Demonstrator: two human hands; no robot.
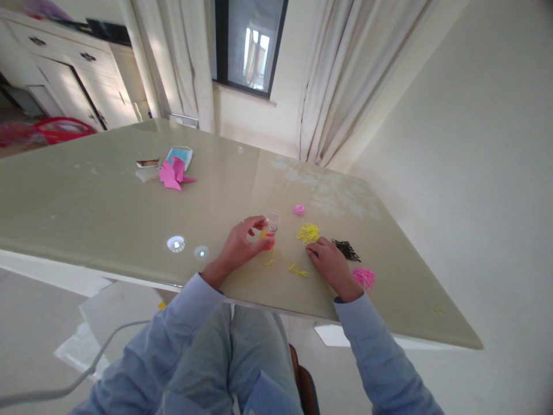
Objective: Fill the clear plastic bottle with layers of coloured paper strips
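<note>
yellow strands lie heaped on the surface, apart from black strands and pink strands, seemingly by colour. left of them, the left hand pinches a clear container, presumably for steadiness; the right hand curls beside the heap, whether pinching i cannot tell.

My sleeves are light blue. My worktop is a greeny tan, with a pale leafy pattern on it. I see a yellow pile, a black pile and a pink pile. The cup is clear, with red low down. The mask is blue and white. The paper is bright pink.
</note>
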